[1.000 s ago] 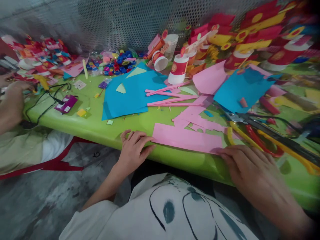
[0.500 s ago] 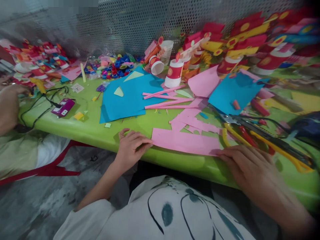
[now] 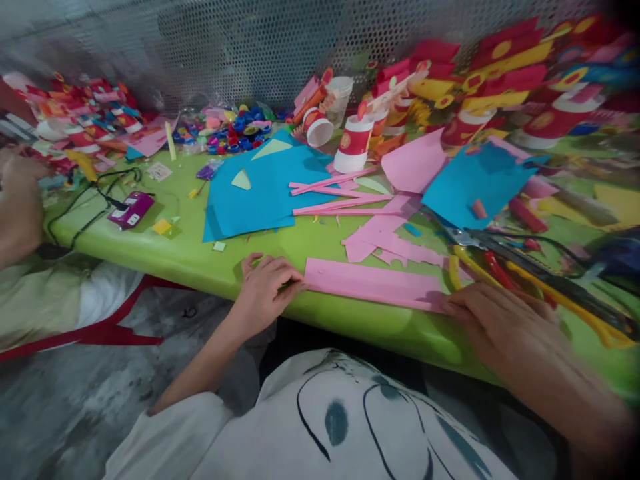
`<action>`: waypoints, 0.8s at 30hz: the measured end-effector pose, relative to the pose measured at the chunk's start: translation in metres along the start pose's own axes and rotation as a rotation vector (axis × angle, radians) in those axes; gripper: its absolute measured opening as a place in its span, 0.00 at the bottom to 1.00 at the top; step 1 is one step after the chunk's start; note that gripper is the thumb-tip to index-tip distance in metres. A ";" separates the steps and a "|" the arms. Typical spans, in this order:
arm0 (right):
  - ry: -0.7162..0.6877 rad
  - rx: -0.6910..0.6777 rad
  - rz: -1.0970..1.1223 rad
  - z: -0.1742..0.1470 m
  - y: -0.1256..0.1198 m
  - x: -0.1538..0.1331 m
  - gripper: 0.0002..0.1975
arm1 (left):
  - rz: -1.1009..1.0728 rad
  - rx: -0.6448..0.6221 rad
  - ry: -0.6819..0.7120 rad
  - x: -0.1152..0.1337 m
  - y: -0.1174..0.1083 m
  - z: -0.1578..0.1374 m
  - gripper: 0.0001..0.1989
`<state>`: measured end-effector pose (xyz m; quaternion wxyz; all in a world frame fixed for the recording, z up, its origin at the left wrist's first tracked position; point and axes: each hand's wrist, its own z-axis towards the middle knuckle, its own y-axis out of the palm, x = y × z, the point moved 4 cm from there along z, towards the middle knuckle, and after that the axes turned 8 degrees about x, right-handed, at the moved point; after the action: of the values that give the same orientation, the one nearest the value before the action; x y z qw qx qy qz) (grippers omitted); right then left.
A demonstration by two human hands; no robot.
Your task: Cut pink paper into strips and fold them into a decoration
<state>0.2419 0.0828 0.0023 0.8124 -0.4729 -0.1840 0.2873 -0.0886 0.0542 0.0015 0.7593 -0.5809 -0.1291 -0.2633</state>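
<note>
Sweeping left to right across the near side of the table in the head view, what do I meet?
Another person's arm, purple device, small yellow piece, left hand, pink paper strip, right hand.

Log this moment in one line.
pink strip: along near edge of green table | left hand: holds left end | right hand: holds right end

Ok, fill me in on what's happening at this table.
A person's left hand pinches one end of a pink paper strip, the right hand the other, at the near side of the green table. The strip's nearest edge looks narrowly folded. Beyond it lie pink scraps and a large blue sheet. At far left, another person's arm shows.
</note>
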 end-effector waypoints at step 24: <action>0.172 -0.109 -0.063 -0.021 0.016 0.014 0.18 | 0.043 0.191 -0.138 0.007 0.007 -0.010 0.10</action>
<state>0.2596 0.0843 -0.0216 0.8070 -0.5332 -0.1437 0.2093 -0.0804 0.0442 -0.0032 0.8059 -0.5254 -0.1932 -0.1927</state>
